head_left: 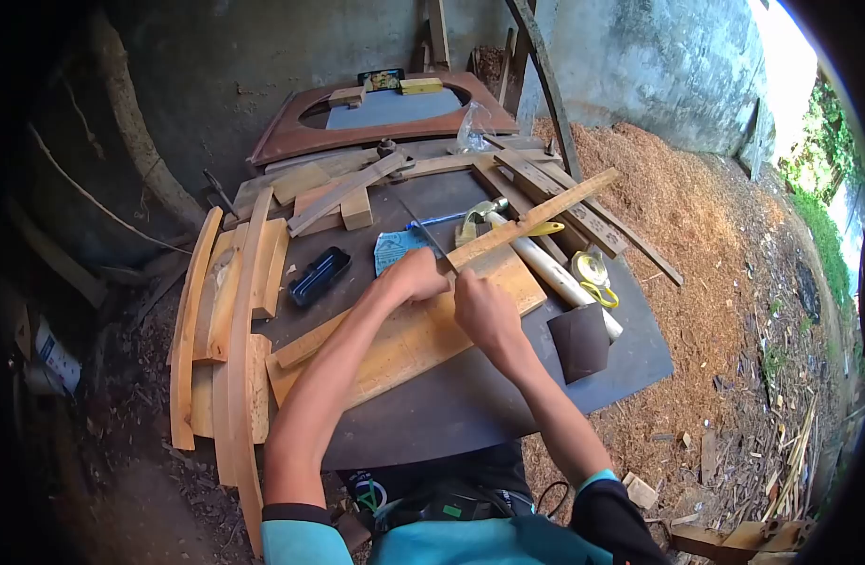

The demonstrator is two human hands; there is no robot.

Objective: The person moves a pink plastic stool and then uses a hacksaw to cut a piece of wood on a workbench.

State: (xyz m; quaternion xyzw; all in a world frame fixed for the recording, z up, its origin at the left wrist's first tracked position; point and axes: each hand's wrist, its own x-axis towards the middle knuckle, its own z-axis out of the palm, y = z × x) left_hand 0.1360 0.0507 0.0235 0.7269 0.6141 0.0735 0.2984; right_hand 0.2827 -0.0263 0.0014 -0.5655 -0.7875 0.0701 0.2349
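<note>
A long narrow wooden strip [545,215] lies slantwise across a wide board [404,344], with notches along its upper edge. My left hand [416,275] is closed on the strip near its middle. Just right of it, my right hand [486,306] is wrapped round the near end of a thin, dark, flat tool [425,229] like a file or blade. This tool crosses the strip between my hands and points away to the upper left. Its grip end is hidden in my fist. Close behind my left hand lies a blue printed packet [401,249].
On the dark table [432,414] are a black open case [320,276], a hammer [480,215], a white tube [555,273], a tape roll [591,270] and dark sandpaper [578,343]. Wooden strips [235,348] stack at the left edge. Wood shavings [658,207] cover the ground at right.
</note>
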